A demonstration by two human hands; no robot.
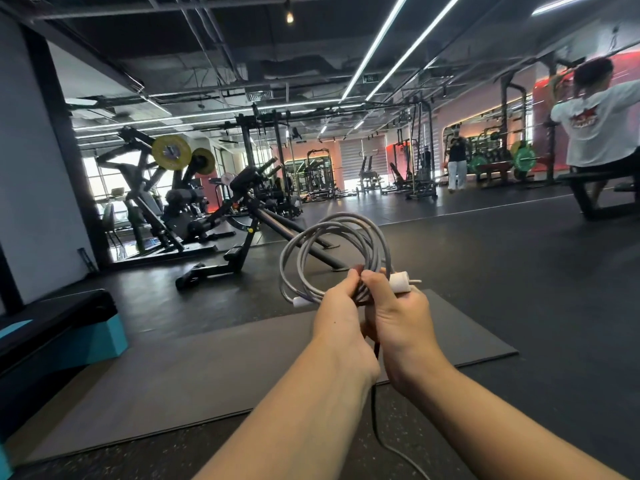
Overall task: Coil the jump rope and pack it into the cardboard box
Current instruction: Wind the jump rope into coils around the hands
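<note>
The jump rope (pixel 304 251) is a grey cord wound into several loops, held up in front of me at chest height. My left hand (pixel 341 313) and my right hand (pixel 398 313) are side by side, both closed around the bottom of the coil. A white handle end (pixel 401 283) sticks out above my right hand, and another white end (pixel 298 301) pokes out left of my left hand. A dark cord (pixel 377 431) hangs from under my hands to the floor. No cardboard box is in view.
A dark mat (pixel 194 375) lies on the rubber floor below my arms. A black and teal step platform (pixel 59 337) is at the left. Gym machines (pixel 207 209) stand ahead. A person (pixel 602 126) sits on a bench at the right.
</note>
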